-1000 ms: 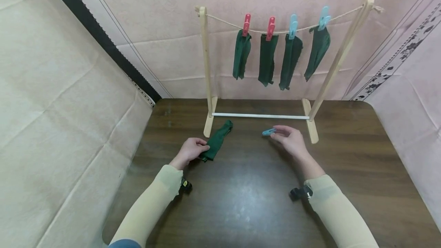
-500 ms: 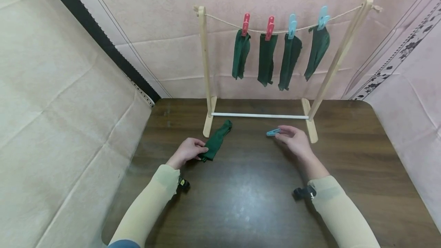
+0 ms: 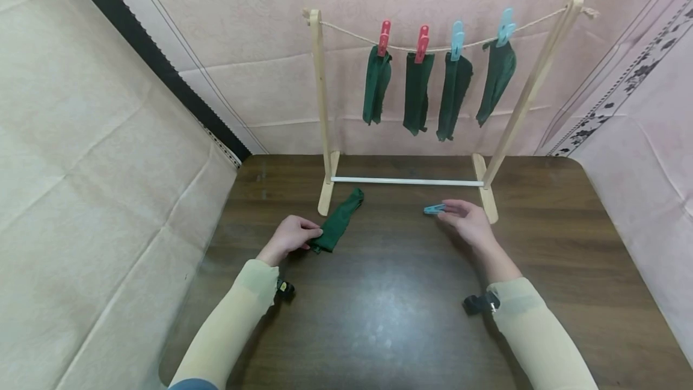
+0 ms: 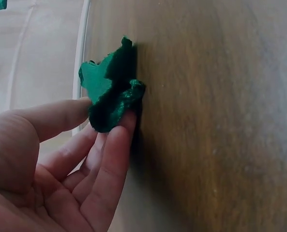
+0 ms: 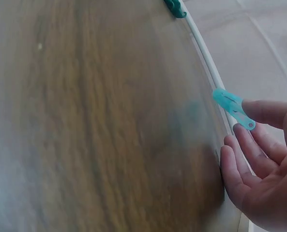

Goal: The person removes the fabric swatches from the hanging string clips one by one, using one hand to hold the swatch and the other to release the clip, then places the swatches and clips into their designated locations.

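My left hand [image 3: 290,236] pinches the near end of a small dark green sock [image 3: 340,221], which lies slantwise on the table left of centre. In the left wrist view the thumb is on one side of the sock [image 4: 97,87] and fingers are beneath it, with its folded opening facing the camera. Over the table to the right, my right hand [image 3: 470,224] holds a light blue clothespin [image 3: 432,209] between thumb and fingertips. The right wrist view shows the clothespin [image 5: 229,104] pointing away from the palm, its handle end at the fingers.
Behind the hands stands a wooden drying rack [image 3: 323,95] with a white bottom bar [image 3: 406,182]. Several green socks [image 3: 417,95] hang from its rope [image 3: 341,30] by red clothespins [image 3: 422,44] and blue ones [image 3: 457,40]. Pale cloth walls [image 3: 243,95] border the table [image 3: 379,294].
My right hand has shifted slightly to the right with the clothespin. My left hand stays at the end of the sock, which lies much as before.
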`<act>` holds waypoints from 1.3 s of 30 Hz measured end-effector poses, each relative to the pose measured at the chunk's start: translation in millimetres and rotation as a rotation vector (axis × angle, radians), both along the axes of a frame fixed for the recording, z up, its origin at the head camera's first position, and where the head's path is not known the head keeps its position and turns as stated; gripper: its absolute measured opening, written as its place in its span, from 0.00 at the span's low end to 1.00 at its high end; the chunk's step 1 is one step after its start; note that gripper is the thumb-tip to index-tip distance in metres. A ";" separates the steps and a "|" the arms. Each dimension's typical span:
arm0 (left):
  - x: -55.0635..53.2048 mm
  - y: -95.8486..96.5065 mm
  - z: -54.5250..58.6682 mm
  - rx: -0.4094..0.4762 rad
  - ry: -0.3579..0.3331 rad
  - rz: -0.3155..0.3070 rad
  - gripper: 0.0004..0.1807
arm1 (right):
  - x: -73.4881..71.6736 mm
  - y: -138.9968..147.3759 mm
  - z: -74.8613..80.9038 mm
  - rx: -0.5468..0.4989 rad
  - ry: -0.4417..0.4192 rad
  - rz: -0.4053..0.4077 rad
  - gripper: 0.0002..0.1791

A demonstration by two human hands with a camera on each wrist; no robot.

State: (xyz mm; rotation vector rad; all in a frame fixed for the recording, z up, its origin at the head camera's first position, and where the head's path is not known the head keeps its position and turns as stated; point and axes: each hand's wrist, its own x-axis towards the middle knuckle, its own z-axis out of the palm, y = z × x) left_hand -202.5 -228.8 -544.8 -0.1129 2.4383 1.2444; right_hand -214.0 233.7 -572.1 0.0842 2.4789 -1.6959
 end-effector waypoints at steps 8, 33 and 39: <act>1.2 -1.6 2.8 -0.043 0.017 -0.015 0.11 | -0.9 6.0 -1.7 0.009 -0.033 -0.032 0.29; -2.0 -4.5 -7.3 0.044 0.076 0.086 0.10 | -10.0 14.1 -6.6 0.229 0.021 -0.038 0.25; -5.3 -4.3 -12.0 0.098 0.069 0.109 0.10 | -10.7 15.5 -8.0 0.239 0.008 -0.046 0.25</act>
